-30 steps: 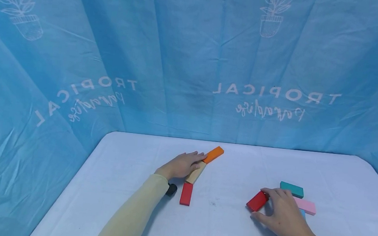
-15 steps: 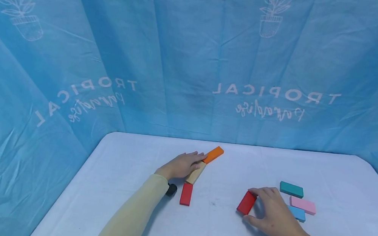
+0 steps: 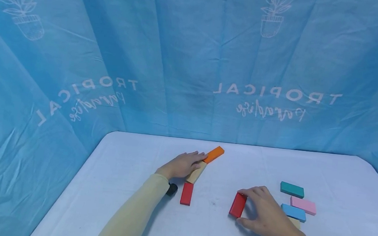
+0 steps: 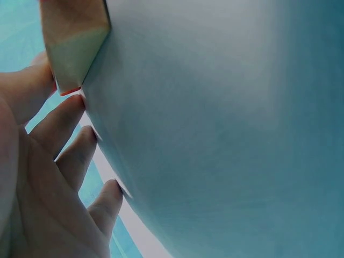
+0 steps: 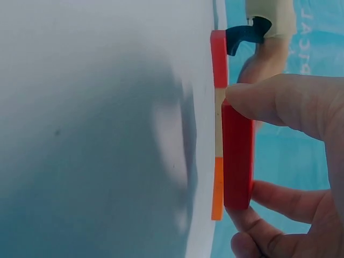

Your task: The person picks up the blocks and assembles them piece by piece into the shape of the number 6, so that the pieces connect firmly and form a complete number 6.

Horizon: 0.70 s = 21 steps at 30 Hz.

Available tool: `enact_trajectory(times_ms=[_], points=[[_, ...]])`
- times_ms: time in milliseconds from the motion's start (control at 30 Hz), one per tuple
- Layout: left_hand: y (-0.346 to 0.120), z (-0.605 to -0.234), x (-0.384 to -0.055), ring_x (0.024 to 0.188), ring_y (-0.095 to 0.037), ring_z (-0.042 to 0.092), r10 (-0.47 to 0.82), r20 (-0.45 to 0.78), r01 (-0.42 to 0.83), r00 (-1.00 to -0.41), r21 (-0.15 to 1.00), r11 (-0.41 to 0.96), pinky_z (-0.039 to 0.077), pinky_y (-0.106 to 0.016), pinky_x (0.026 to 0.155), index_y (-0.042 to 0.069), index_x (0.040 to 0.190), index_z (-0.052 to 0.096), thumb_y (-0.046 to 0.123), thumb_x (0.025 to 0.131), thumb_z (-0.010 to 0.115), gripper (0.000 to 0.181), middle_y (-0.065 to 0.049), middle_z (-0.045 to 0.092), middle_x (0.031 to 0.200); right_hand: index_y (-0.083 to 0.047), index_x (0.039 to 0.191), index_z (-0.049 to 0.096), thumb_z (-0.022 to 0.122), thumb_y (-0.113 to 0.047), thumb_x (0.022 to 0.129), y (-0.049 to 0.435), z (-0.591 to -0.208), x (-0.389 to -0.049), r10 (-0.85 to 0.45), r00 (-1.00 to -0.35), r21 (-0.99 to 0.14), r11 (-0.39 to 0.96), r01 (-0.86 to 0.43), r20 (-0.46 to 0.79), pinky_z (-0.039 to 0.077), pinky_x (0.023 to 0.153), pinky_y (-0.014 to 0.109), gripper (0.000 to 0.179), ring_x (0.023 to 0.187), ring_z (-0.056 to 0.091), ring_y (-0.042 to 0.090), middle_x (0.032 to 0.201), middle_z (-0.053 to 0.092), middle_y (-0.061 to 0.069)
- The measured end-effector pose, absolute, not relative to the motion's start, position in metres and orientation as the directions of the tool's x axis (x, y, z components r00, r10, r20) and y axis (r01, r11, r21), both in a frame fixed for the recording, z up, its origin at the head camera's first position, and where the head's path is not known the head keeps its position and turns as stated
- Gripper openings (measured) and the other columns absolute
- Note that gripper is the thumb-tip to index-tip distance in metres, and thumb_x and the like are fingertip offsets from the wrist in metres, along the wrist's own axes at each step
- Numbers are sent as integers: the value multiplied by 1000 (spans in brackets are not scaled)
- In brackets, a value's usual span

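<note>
Red block (image 3: 238,205), pinched in the right hand (image 3: 268,218), seems mid-carry, needing gentle lowering, left hand (image 3: 181,165) outstretched over a wooden block (image 3: 196,173).

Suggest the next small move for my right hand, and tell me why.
Probably carry the held red block left toward the row's near end: your right hand already pinches it, and an orange block, a plain wooden block and another red block lie roughly end to end there.
</note>
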<state>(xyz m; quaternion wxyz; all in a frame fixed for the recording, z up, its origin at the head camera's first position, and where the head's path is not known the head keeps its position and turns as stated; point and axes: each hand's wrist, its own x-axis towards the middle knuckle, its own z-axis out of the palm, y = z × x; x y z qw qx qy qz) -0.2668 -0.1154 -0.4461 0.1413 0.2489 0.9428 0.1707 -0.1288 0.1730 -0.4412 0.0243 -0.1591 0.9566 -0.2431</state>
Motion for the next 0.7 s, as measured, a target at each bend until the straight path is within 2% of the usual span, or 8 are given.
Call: enact_trajectory(times_ms=[300, 700], points=[[-115, -446, -267, 150, -21, 29, 517, -183, 423, -836, 386, 820, 20, -44, 123, 21, 158, 37, 32, 108, 47, 52, -1, 36, 161, -19, 132, 65, 90, -40, 71, 163, -441, -130, -364, -931, -472, 816, -335, 32, 57, 88, 41, 69, 115, 49, 18, 119, 60, -5], [-115, -447, -267, 150, -21, 28, 510, -182, 418, -841, 380, 825, 20, -44, 123, 24, 158, 36, 33, 108, 48, 52, 0, 36, 161, -21, 132, 65, 89, -37, 73, 148, -441, -131, -406, -913, -505, 783, -362, 25, 55, 94, 45, 67, 117, 49, 18, 120, 60, -6]])
